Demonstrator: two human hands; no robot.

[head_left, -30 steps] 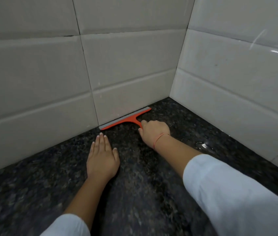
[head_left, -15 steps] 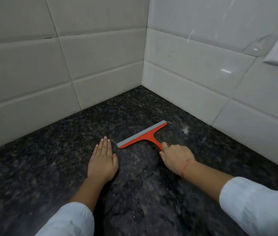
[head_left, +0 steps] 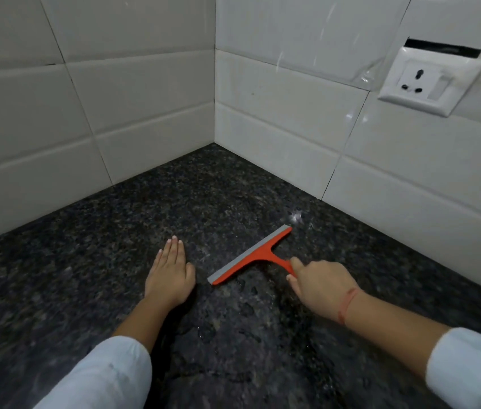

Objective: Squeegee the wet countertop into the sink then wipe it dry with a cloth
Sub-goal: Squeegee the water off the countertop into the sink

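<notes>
Right hand (head_left: 320,286) wrapped round squeegee (head_left: 251,256) handle, blade down on wet table (head_left: 86,261), likely angled to draw water away from corner. Left hand (head_left: 171,273) spread flat just left of squeegee, probably bracing. Sink, cloth out of view. No readable writing.

The orange squeegee (head_left: 258,255), grey blade down, lies slantwise on the wet, dark speckled countertop (head_left: 91,261).

The person is wearing pale, whitish long sleeves, the left sleeve (head_left: 106,376) and the right sleeve (head_left: 472,367) both ending partway up bare forearms. A thin red-orange thread band (head_left: 346,305) is circling the right wrist.
</notes>
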